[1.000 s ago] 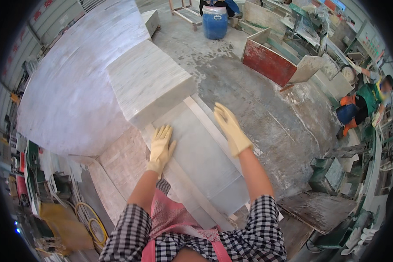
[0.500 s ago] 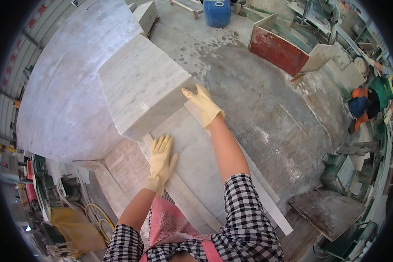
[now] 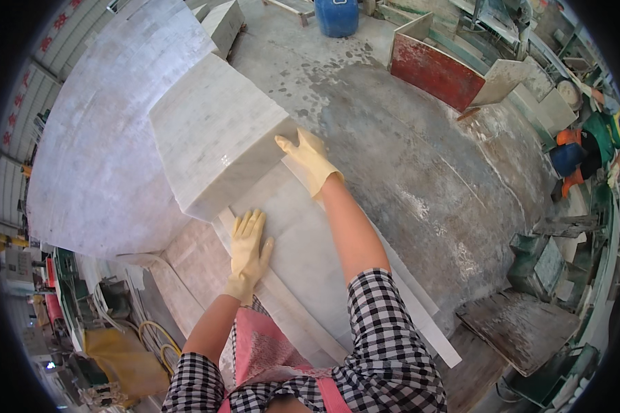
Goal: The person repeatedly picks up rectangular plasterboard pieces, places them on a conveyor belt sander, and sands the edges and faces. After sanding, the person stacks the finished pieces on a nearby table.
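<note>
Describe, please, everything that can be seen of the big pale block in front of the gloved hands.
The pale block looks like faintly streaked, whitish-grey stone with a broad flat top and mostly straight edges; whether solid or stacked is unclear. It lies flat, turned at an angle, beyond a lower pale slab. The right hand seems to touch its near right corner.

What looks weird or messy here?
Dark splotches dot the grey floor beyond the pale block; they look like drips, maybe water. The red panel has scraped, patchy paint. Also, a white strip by the right sleeve pokes out past the strip next to it, so it looks uneven.
</note>
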